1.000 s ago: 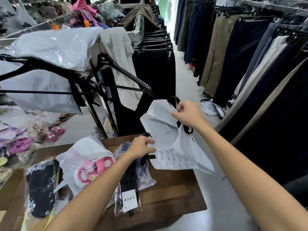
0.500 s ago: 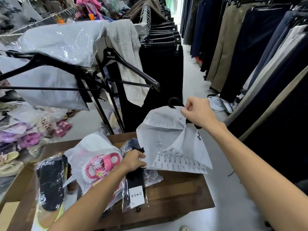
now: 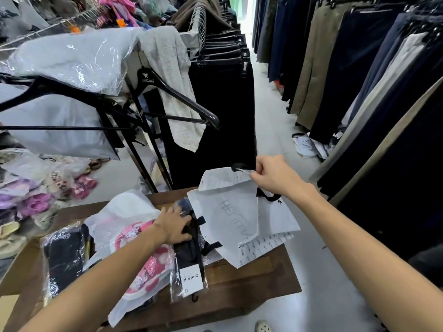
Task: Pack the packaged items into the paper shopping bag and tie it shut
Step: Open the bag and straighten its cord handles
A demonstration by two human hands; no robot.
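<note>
A white paper shopping bag (image 3: 230, 216) with black ribbon handles hangs half unfolded above the right end of the wooden table (image 3: 251, 281). My right hand (image 3: 271, 177) pinches its top edge by one handle. My left hand (image 3: 173, 226) lies on a clear packet of black socks (image 3: 190, 271) with a white label, its fingers closed around the packet's top. To the left of it sit a packet with pink slippers (image 3: 143, 257) and a packet with a dark item (image 3: 63, 257).
A rack with black hangers (image 3: 177, 97) and plastic-wrapped clothes rises behind the table. Dark trousers hang along the right (image 3: 359, 80), with an aisle of pale floor between. Bagged slippers (image 3: 36, 202) pile up on the left. A similar bag (image 3: 306, 146) lies on the floor.
My left hand moved down from the bag onto the sock packet and gripped it. My right hand kept hold of the bag's top edge, and the bag swung open a little more.
</note>
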